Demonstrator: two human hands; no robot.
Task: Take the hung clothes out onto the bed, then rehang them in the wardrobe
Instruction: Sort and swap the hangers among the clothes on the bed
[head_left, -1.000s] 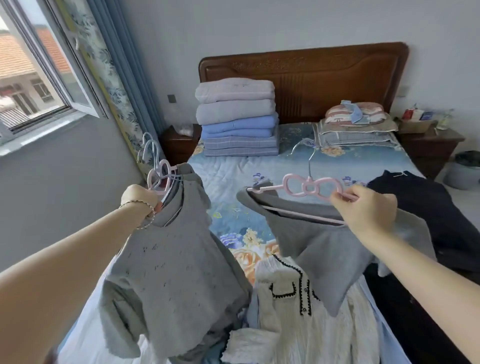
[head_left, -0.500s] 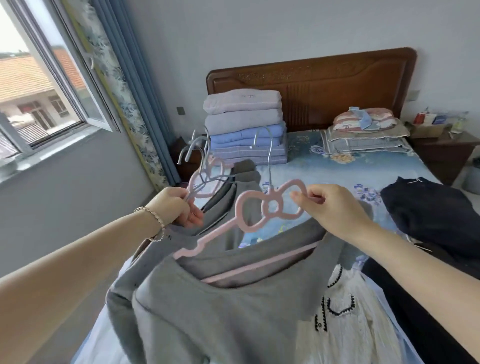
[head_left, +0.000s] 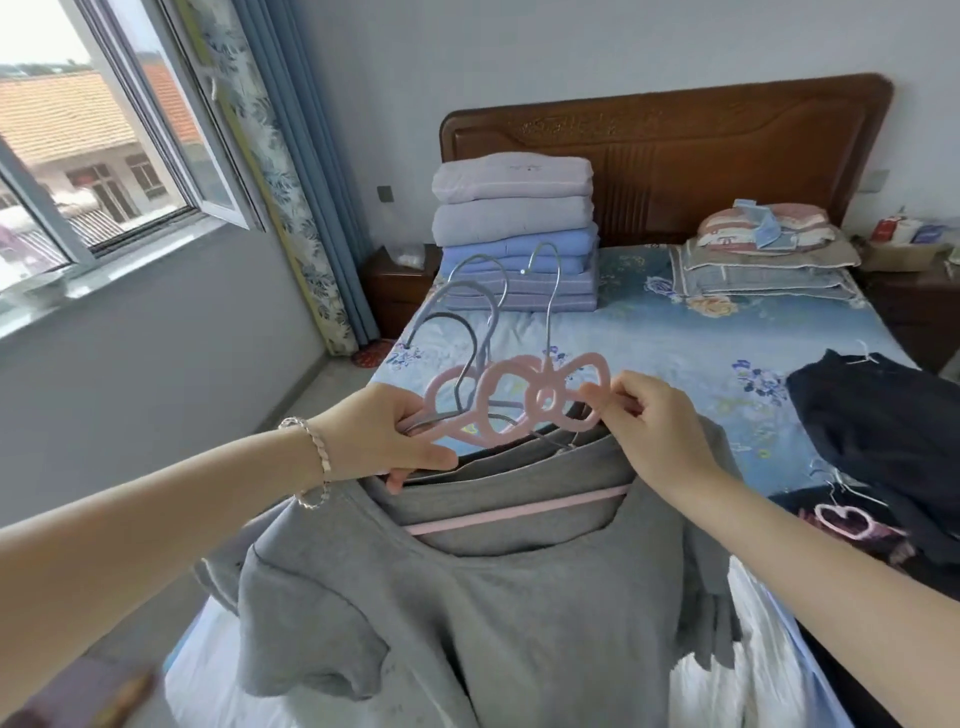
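Left hand (head_left: 389, 436) grips a bunch of hanger necks, fingers curled round them. Right hand (head_left: 665, 431) pinches the right loop of the pink hanger (head_left: 519, 510), thumb and fingertips on the bow. Both hands are closed on hangers and nothing is free.

Grey top (head_left: 493, 623) hangs straight down below both grips, held up over the near end of the bed (head_left: 675, 343). Another grey garment sits behind it on the left hand's bunch.

The hanger's long axis runs across, from the left grip to the right grip, with the right end a bit higher. Its metal hook (head_left: 551, 322) rises up and away from the grips, between the hands and nearer the right one. The hook's mouth opens toward the left hand. The bunch's other hooks stand just left of it and look to curl the same way.

Likely step: passing this hanger into the left hand's bunch. The left hand is the nearer receiver, and the hooks need lining up. Wardrobe not in view.

Dark clothes (head_left: 883, 415) lie well right of the right hand. A white garment (head_left: 769, 649) lies below it. A folded stack (head_left: 514, 234) sits far beyond the hooks.
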